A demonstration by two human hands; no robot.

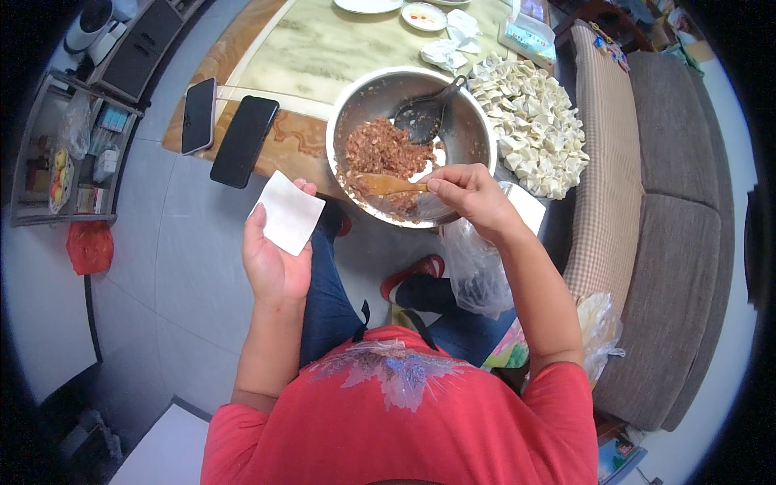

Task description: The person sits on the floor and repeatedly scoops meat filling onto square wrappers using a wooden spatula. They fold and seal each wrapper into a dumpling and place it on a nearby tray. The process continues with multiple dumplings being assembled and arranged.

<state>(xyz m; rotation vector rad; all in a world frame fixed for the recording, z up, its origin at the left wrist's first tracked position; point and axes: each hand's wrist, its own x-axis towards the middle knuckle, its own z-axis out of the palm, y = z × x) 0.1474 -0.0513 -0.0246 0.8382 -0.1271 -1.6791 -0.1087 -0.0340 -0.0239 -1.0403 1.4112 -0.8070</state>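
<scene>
A square white dough wrapper (290, 213) lies across the palm and fingers of my left hand (276, 260). My right hand (476, 197) pinches the end of a flat wooden spatula (388, 184), whose blade rests in the minced meat filling (385, 148). The filling sits in a large steel bowl (479, 136) near the table's edge. A black slotted ladle (421, 118) leans inside the bowl, its handle over the far rim. Right of the bowl, many folded wontons (527, 121) are heaped. A stack of white wrappers (526, 206) shows partly behind my right forearm.
Two phones (245, 142) (199, 115) lie at the table's left edge. Crumpled tissues (445, 54), a small dish (424, 16) and a tissue pack (527, 39) are on the marble-patterned table (291, 54). A plastic bag (476, 267) hangs below the bowl. A sofa (673, 242) stands at right.
</scene>
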